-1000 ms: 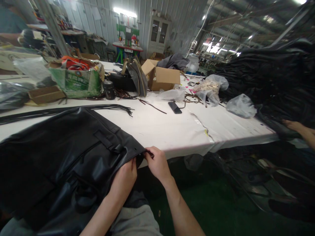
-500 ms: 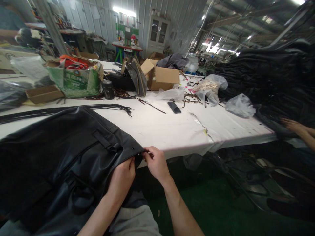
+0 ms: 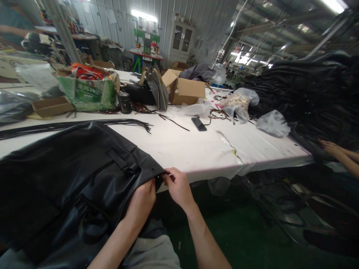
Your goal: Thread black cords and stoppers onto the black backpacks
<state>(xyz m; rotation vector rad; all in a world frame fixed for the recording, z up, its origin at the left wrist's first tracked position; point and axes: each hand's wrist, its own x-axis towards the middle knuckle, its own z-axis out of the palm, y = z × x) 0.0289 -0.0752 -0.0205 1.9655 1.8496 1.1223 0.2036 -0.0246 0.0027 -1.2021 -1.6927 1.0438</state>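
Note:
A large black leather-like bag (image 3: 84, 175) lies across my lap and the table's front edge, with sewn straps and a small hole near its open rim. My left hand (image 3: 144, 198) is closed at the underside of that rim, its fingertips partly hidden inside the fold. At the rim's corner my right hand (image 3: 177, 185) pinches the edge between thumb and fingers. The two hands are close together but apart. Whether a small part sits between the fingertips cannot be made out.
On the white table (image 3: 174, 149) lie black cords (image 3: 123, 123), a phone (image 3: 199, 124), an open cardboard box (image 3: 187, 91), a green bag (image 3: 89, 93) and plastic bags (image 3: 273, 123). A co-worker's hands (image 3: 333, 147) touch a dark pile (image 3: 303, 86) at right.
My camera view has shifted slightly. My left hand has moved a little right and up along the rim; my right hand keeps its pinch at the corner.

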